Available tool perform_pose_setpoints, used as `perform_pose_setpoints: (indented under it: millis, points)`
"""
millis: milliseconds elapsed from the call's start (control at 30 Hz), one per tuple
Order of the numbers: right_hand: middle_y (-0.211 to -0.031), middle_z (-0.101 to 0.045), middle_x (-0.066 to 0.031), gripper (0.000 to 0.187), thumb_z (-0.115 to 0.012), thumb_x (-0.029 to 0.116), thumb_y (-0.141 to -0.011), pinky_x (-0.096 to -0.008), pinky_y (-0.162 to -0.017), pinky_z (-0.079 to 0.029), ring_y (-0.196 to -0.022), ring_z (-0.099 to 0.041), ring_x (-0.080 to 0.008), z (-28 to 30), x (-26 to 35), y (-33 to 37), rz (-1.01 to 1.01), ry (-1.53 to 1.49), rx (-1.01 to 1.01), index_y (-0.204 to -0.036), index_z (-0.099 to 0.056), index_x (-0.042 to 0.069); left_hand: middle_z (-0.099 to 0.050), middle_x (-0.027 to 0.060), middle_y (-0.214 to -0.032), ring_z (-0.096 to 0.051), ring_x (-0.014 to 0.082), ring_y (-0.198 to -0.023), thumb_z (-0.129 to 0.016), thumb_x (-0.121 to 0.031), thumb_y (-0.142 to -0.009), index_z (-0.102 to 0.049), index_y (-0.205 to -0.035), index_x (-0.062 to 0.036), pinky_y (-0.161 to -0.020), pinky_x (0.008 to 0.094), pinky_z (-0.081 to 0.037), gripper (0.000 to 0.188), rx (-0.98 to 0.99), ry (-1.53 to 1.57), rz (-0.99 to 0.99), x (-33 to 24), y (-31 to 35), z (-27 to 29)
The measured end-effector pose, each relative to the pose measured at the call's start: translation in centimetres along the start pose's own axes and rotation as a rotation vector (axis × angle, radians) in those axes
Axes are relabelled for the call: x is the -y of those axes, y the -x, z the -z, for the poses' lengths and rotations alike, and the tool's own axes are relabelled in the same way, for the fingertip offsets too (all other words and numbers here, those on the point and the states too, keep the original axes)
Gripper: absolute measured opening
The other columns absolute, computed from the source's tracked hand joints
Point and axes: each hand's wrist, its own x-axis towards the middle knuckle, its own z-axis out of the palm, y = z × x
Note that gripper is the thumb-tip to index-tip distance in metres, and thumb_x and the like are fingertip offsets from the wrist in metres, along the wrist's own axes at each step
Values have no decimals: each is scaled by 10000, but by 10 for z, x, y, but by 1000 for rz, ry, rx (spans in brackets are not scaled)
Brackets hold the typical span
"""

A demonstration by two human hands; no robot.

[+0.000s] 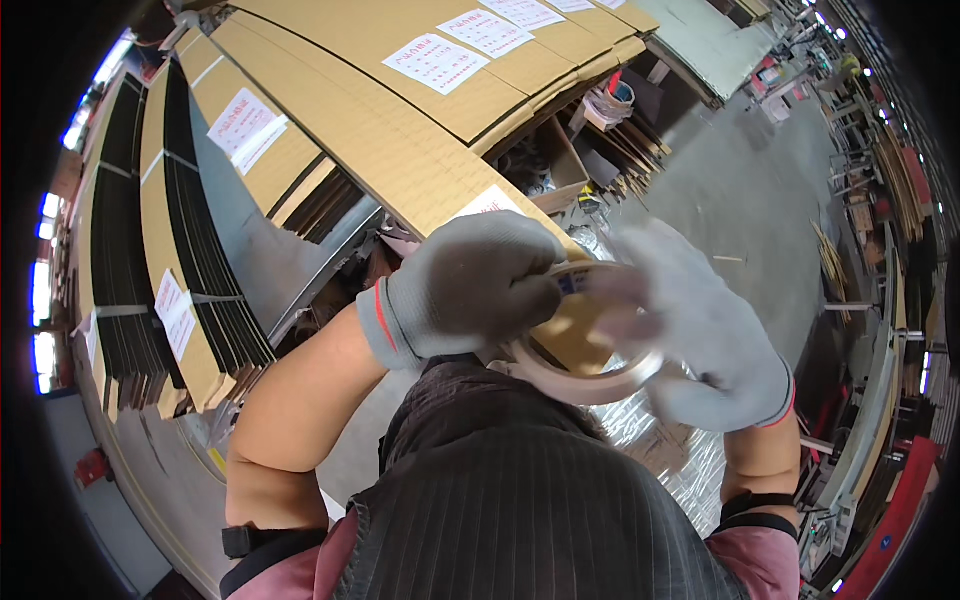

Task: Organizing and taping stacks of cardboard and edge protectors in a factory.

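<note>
A roll of pale tape (590,386) is in front of my torso, its open ring tilted toward me. My left hand (485,282), in a grey glove with a darkened palm side, is closed at the roll's upper left rim. At the roll's right side is my right hand (705,320), also gloved; its fingers are smeared by motion, so their grip cannot be made out. Just beyond the hands lies the near end of a long cardboard-covered panel (400,170), with a white printed label (490,202) partly hidden behind my left glove.
Wide cardboard-wrapped panels with labels fill the far side. To the left stand strapped stacks of long dark-edged boards (205,230). A box (565,165) and a small bucket (612,100) sit beyond my right hand. Racks (870,300) line the right; grey floor (745,190) lies between.
</note>
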Motion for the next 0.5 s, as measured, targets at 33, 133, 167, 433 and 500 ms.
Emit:
perform_pose_setpoints:
  millis: [33, 133, 167, 433, 500]
  points:
    - [-919, -613, -142, 363, -551, 338, -874, -473, -1029, -305, -946, -562, -343, 1, -4, -2, 10, 2, 2, -1027, -623, 17, -578, 121, -757, -552, 196, -656, -591, -152, -785, -615, -852, 11, -617, 320, -441, 177, -176, -65, -248, 7, -2, -5]
    - [-788, -582, -117, 253, -603, 271, -816, -503, -1003, -315, -814, -566, -317, 5, -22, -8, 12, -166, 179, -935, -664, 56, -590, 125, -783, -566, 232, -691, -631, -151, -763, -616, -836, -5, -652, 323, -453, 164, -267, 160, -178, 7, 28, -10]
    - [-788, -582, -117, 253, -603, 271, -816, -503, -1003, -315, -814, -566, -317, 4, -24, -8, 10, -167, 183, -935, -664, 56, -605, 121, -823, -574, 272, -730, -642, -137, -750, -618, -835, -20, -686, 327, -458, 146, -165, 447, 136, -2, 44, -14]
    - [-894, -686, -106, 184, -668, 146, -744, -455, -927, -423, -871, -644, -238, 21, -133, -31, -425, 569, 290, -900, -678, 50, -586, 118, -611, -549, 251, -519, -655, -139, -779, -609, -634, -21, -490, 349, -411, 193, -458, 90, 368, 82, 125, -65]
    - [-957, -681, -114, 226, -664, 156, -746, -344, -899, -435, -898, -633, -270, -40, -210, -5, -476, 349, 389, -946, -680, 51, -641, 132, -788, -617, 218, -724, -623, -123, -841, -655, -943, 21, -659, 322, -474, 179, -466, 448, 255, 140, 96, -102]
